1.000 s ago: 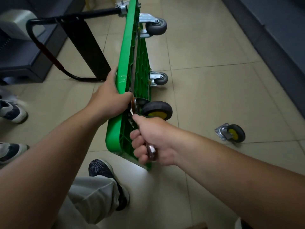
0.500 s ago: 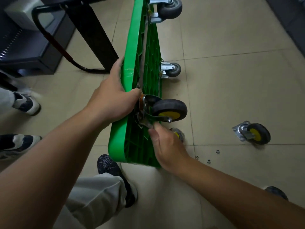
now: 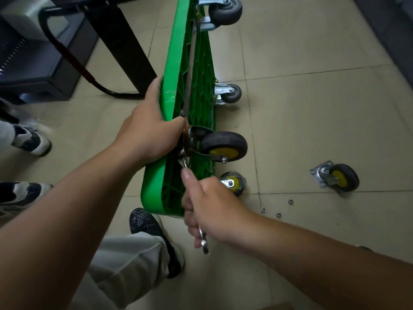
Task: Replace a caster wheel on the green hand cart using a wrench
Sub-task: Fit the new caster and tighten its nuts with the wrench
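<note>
The green hand cart [image 3: 156,182] stands on its long edge on the tiled floor, underside facing right. My left hand [image 3: 149,128] grips its upper rim just beside a black caster with a yellow hub [image 3: 223,146] mounted on the underside. My right hand [image 3: 210,211] grips a silver wrench [image 3: 203,240]; its far end reaches up to the base of that caster's bracket. A second yellow-hub caster [image 3: 233,183] shows low behind my right hand, at floor level.
A loose yellow-hub caster with its plate [image 3: 337,177] lies on the floor to the right. Small nuts or washers [image 3: 278,214] are scattered near it. Two grey casters [image 3: 230,93] sit farther along the cart. My shoe [image 3: 147,224] and another person's shoes [image 3: 31,139] are close by.
My right hand went from the wrench handle up to the caster base, then back onto the handle, now lower and angled down. The view has shifted, so the cart sits further right in frame.
</note>
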A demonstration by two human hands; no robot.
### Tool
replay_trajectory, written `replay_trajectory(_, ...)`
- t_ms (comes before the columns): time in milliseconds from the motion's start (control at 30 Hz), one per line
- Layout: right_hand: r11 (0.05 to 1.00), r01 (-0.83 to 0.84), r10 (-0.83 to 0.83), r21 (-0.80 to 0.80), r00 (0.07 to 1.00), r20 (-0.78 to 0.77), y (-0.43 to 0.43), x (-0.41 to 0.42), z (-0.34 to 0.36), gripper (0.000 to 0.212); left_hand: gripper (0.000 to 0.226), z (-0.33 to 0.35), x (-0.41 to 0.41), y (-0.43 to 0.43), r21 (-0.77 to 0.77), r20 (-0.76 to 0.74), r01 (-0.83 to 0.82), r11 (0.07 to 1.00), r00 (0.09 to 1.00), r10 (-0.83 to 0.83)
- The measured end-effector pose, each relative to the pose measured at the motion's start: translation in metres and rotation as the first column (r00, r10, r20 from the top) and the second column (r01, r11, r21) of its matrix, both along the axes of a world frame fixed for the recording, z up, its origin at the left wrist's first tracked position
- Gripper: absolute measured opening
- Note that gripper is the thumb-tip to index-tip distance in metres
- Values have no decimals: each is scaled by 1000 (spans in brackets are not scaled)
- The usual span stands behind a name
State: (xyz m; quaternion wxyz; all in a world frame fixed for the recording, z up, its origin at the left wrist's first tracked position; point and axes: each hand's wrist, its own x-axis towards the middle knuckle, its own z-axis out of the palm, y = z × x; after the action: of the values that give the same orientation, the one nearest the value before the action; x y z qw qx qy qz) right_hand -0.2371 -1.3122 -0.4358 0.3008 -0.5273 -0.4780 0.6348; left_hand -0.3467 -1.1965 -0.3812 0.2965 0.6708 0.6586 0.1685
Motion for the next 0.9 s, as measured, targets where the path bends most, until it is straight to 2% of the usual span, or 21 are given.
replay_trajectory(67,986,-54,37,-156,993,-114,1,7,26,55,93,1,0,-2,-13,49,2,1000,999,-1)
replay_trajectory(133,986,-43,14,-159,984,-175,-4,11,33,54,93,2,-1,-3,-14,80,5,1000,997,-4)
replay_trajectory(167,995,28,-40,-96,991,-129,-10,8,28,57,93,1,-1,-3,-18,96,6,1000,995,-4)
replay_trajectory(233,986,90,-107,142,987,118,-26,9,7,64,92,1,-2,-2,-26,114,8,1000,993,-5)
replay_trajectory(267,969,55,-114,239,965,238,-32,14,-9,66,92,0,-2,-1,-27,111,7,1000,994,-4)
replay_trajectory(333,936,-24,-116,350,920,374,-32,26,-41,63,92,-1,-3,1,-34,99,2,999,995,1)
replay_trajectory(433,880,-39,-194,474,881,431,-7,32,-73,51,91,-4,-4,4,-28,70,2,1000,998,0)
replay_trajectory(500,835,10,-275,550,873,401,10,25,-84,45,88,-5,-4,5,-8,49,9,1000,999,-8)
replay_trajectory(567,797,61,-331,601,877,349,20,15,-87,47,88,-5,-3,5,6,28,8,1000,1000,-8)
replay_trajectory(667,808,77,-308,584,901,307,28,6,-86,56,91,-3,-2,4,18,-7,2,1000,1000,-2)
replay_trajectory(767,848,13,-228,530,912,342,26,5,-80,57,92,-3,-1,3,14,-4,-8,1000,1000,8)
replay_trajectory(900,928,-5,-117,373,945,305,14,4,-56,61,93,-3,1,2,16,-23,-17,1000,1000,17)
